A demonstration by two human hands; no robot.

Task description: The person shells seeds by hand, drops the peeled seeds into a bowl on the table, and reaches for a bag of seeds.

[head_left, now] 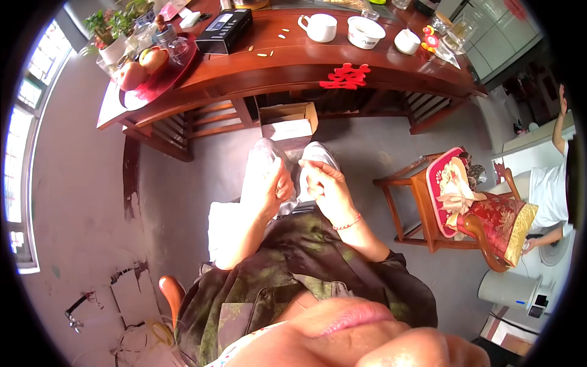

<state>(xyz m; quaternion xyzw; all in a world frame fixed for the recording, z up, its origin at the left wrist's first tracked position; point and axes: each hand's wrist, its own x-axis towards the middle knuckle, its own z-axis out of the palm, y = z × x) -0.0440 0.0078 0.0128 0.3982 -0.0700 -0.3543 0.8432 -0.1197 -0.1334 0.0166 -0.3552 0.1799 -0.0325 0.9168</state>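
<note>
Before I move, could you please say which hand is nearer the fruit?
Left: the left hand is short of the fruit, to its right; the right hand is farther right.

Table (287,64) ahead, window (21,153) left, chair (431,220) right.
On table, left to right: tray (147,98) with fruit (131,76), box (225,30), mug (321,27), bowl (365,33), cup (406,41); potted plant (113,48) behind fruit; loose bits (281,36) between box and mug. Under table: carton (304,112), just ahead of shoes (261,153). Over shoes: left hand (278,183) and right hand (325,183), side by side. On chair: cushion (501,217), cloth (455,192) just left of it. Beyond chair, at far right: another person (547,189).
</note>
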